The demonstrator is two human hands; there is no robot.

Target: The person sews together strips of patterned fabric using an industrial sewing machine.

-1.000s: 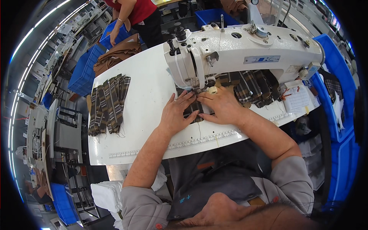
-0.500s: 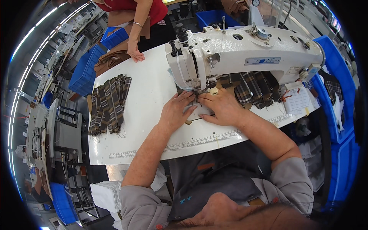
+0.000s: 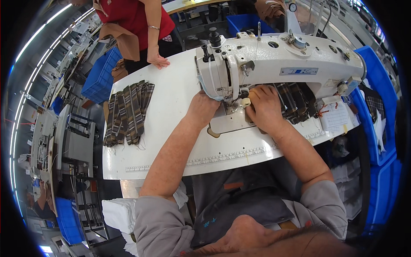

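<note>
A white sewing machine stands on a white table. My left hand reaches behind the needle end of its head, which hides the fingers. To the right of the presser foot, under the machine arm, is my right hand. Its fingers are bent and held together; what they hold, if anything, is hidden. Beside that hand a stack of dark plaid fabric pieces lies under the arm. Another stack of brown plaid strips, with frayed ends, rests on the table's left side.
A ruler scale runs along the near table edge. Across the table a person in red rests a hand on the far edge. Blue bins holding cloth stand at the right. A paper sheet lies by the machine's base.
My left hand has moved away from me, behind the machine head. My right hand has shifted right, away from the needle, and its fingers have curled. The whole view has shifted slightly.
</note>
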